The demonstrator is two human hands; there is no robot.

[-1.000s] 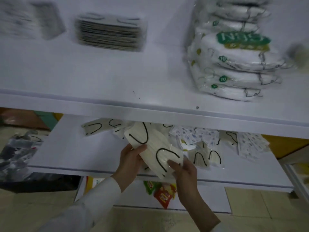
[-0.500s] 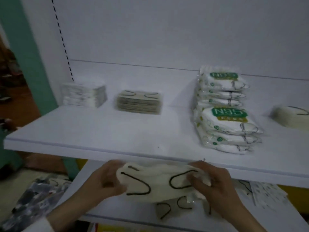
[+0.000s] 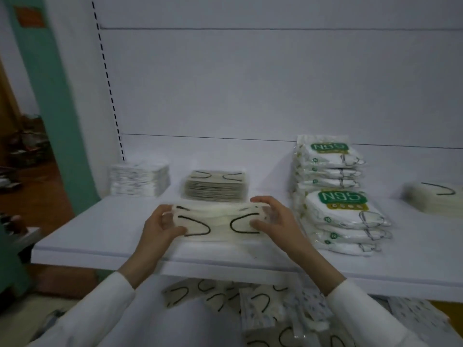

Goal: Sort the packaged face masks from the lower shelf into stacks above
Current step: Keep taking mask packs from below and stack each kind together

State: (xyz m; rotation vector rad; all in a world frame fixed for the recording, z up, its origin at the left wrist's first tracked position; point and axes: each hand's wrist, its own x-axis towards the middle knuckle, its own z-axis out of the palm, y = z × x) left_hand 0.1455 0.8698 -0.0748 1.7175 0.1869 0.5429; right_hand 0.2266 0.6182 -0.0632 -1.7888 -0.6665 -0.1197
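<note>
I hold a small bundle of cream packaged masks with black ear loops [image 3: 219, 222] just above the upper shelf [image 3: 100, 236]. My left hand [image 3: 160, 227] grips its left end and my right hand [image 3: 271, 221] grips its right end. Right behind the bundle sits a neat stack of the same cream masks [image 3: 215, 187]. Loose packaged masks [image 3: 253, 306], cream ones and white ones with a blue print, lie scattered on the lower shelf [image 3: 155, 321] below my arms.
On the upper shelf stand a white mask stack [image 3: 139, 181] at the left, a tall pile of N95 packs [image 3: 338, 196] at the right, and another cream stack [image 3: 436, 199] at the far right. A green pillar [image 3: 50, 96] borders the shelving.
Both hands have lifted the cream bundle from the lower shelf up over the front of the upper shelf, towards the cream stack. My view has tilted upward.
</note>
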